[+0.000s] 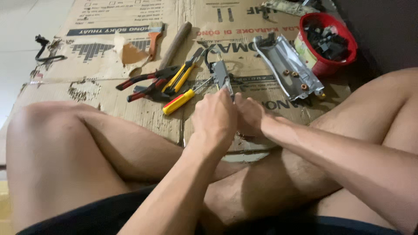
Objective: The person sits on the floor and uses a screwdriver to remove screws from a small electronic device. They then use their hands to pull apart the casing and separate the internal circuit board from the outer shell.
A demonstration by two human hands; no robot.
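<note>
A makeshift floor workspace at home: flattened cardboard (109,93) over pale floor tiles (17,39), pliers (148,80) and screwdriver (179,101) strewn about.

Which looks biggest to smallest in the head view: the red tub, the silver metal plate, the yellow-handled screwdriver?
1. Silver metal plate
2. Red tub, partly cut off by the frame edge, so its rank is unsure
3. Yellow-handled screwdriver

Pretty dim indoor light, warm and soft, no hard shadows. Cardboard (130,93) up top is the brightest bit, a little glare on the foil tray (287,65). Top right corner goes nearly black. Hands are slightly soft, edges stretched by the wide lens
</note>
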